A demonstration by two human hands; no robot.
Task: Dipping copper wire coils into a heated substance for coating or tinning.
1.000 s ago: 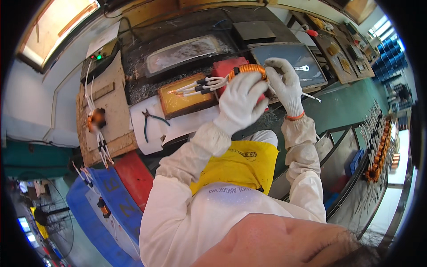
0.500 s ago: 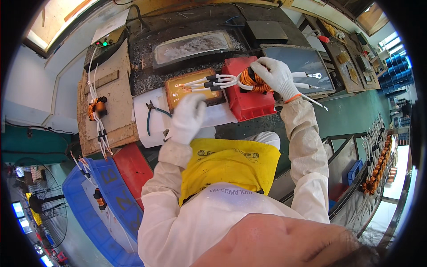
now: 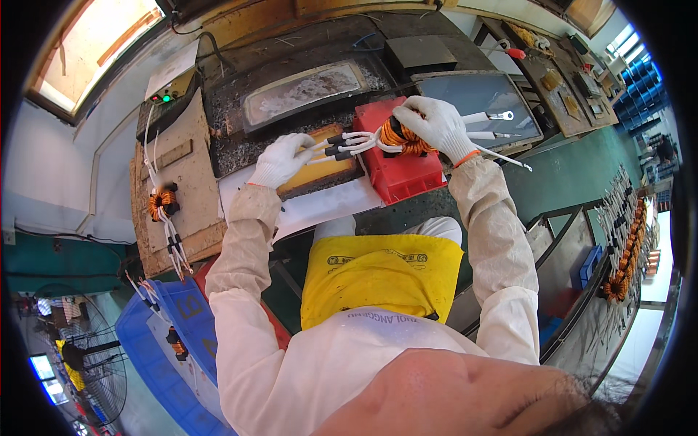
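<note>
My right hand (image 3: 435,125), in a white knit glove, is closed around a coil of orange-copper wire (image 3: 402,138). The coil is held over a red box (image 3: 398,178). White leads with black sleeves (image 3: 340,149) run out of its left side, and more white leads with metal lugs (image 3: 486,116) stick out to the right past my wrist. My left hand (image 3: 282,160), gloved too, has its thumb and fingers pinched at the ends of the left-hand leads. Beneath those ends lies a shallow tray of amber stuff (image 3: 320,183); my left hand hides part of it.
Behind is a rectangular trough with a silvery surface (image 3: 305,92). Another coil (image 3: 163,203) lies on the board at left, above a blue bin (image 3: 156,349). White paper (image 3: 331,207) lies under the tray. Several coils (image 3: 624,269) hang on a rack at right.
My left hand has moved up and left, from in front of the tray to the lead ends. The pliers have gone out of sight by my left arm. My right hand keeps hold of the coil.
</note>
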